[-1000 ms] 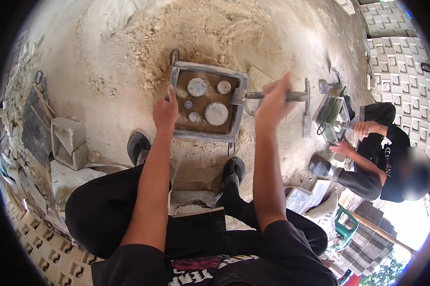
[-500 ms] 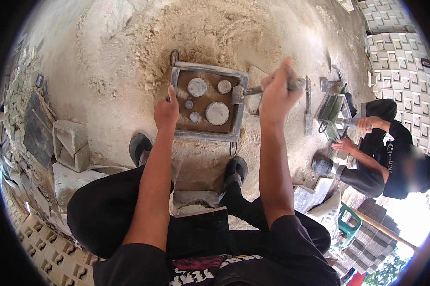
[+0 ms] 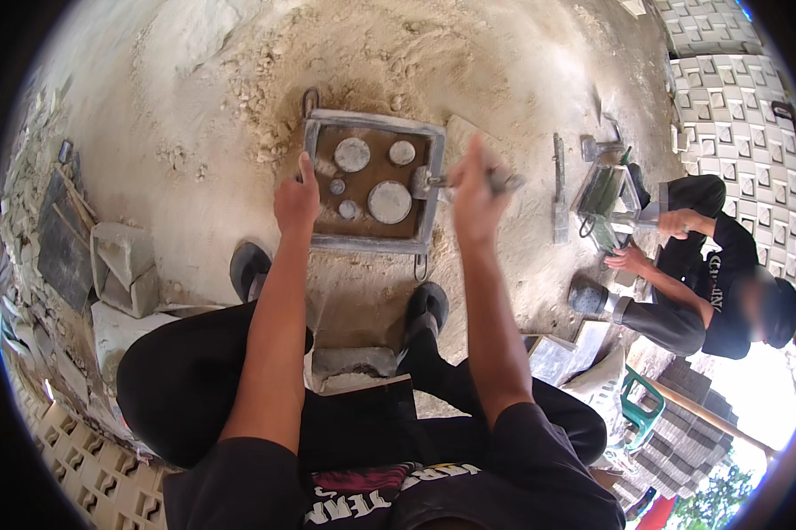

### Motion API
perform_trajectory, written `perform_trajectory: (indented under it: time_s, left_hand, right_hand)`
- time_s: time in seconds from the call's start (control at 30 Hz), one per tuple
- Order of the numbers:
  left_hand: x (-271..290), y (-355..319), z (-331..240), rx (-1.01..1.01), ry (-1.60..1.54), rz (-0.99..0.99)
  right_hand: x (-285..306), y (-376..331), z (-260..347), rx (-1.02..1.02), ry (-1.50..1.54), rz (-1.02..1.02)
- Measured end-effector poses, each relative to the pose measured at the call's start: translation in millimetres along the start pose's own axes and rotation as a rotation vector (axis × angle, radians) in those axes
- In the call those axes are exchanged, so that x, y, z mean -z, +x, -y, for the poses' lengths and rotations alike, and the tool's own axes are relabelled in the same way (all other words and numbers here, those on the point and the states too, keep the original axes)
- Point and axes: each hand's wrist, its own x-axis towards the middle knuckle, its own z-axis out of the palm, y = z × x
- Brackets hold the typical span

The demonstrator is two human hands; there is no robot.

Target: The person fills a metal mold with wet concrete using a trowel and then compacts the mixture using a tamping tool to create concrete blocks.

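Note:
In front of me on the ground lies a square metal mould frame (image 3: 376,120) with a loop handle at two corners. Brown, sandy material fills it, and several round grey discs of different sizes sit in it, the largest disc (image 3: 389,202) at the lower right. My left hand (image 3: 296,201) is closed at the frame's left side, thumb up along the rim. My right hand (image 3: 479,203), somewhat blurred, grips a hammer (image 3: 420,183) by its handle. The hammer's blocky grey head is at the inner side of the frame's right rim; whether it touches is unclear.
A co-worker (image 3: 724,274) crouches at the right over another frame (image 3: 605,203). A long bar (image 3: 559,190) lies between us. Concrete blocks (image 3: 124,269) stand at the left, with rubble beyond. Loose sand (image 3: 274,106) lies behind the frame. Patterned blocks (image 3: 724,115) are stacked far right.
My right hand has come down and closer to the frame with the hammer. My left hand stays at the left rim. The whole view has shifted slightly.

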Motion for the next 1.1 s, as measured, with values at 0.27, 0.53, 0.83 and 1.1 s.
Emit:
perform_trajectory:
  time_s: [0.27,0.53,0.83,1.1]
  left_hand:
    - [-6,1,1,0.003,0.027,-0.001]
    - [-2,3,4,0.005,-0.004,0.001]
    - [-39,32,80,0.138,-0.341,-0.003]
    - [-17,9,36,0.408,-0.219,0.042]
  right_hand:
    - [7,-39,-4,-0.241,0.04,-0.186]
    - [15,-68,-11,-0.076,-0.065,0.021]
    - [21,-69,14,-0.033,0.227,-0.162]
    - [31,-78,22,0.001,0.054,0.3]
